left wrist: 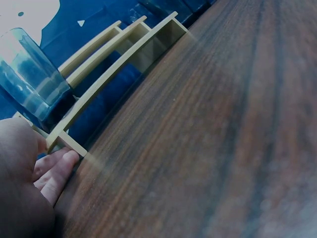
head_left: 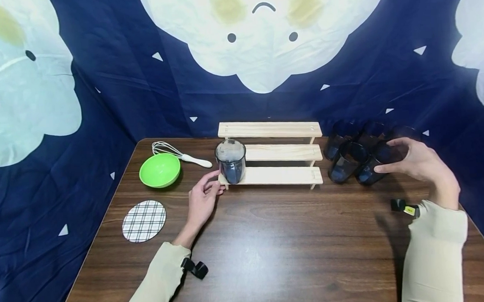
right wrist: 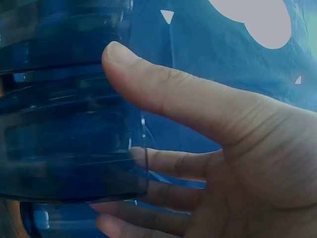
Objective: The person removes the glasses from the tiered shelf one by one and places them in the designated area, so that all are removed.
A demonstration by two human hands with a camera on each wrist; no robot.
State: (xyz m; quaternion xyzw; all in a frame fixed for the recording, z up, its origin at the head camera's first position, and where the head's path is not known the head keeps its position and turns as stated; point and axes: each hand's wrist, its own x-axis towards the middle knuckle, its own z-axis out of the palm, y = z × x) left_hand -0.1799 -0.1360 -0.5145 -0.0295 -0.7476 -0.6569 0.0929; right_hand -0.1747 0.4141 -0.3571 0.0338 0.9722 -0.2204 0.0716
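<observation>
A clear dark-tinted glass (head_left: 231, 162) stands at the left end of the lowest step of a three-step wooden shelf (head_left: 275, 175). At that same end, my left hand (head_left: 203, 202) holds the shelf, with its fingers by the short leg in the left wrist view. On the far right, dark blue glasses (head_left: 348, 164) stand close together. My right hand (head_left: 418, 161) is spread about the front right glass (right wrist: 74, 144), thumb on one side and fairly straight fingers on the other. Firm contact with that glass cannot be made out.
Left of the shelf lie a white-handled whisk (head_left: 195, 160) and a green bowl (head_left: 159, 171). A round checked coaster (head_left: 144, 221) lies nearer on the brown wooden table (head_left: 271, 253). A dark blue cloth (head_left: 142, 101) with white cloud shapes hangs behind.
</observation>
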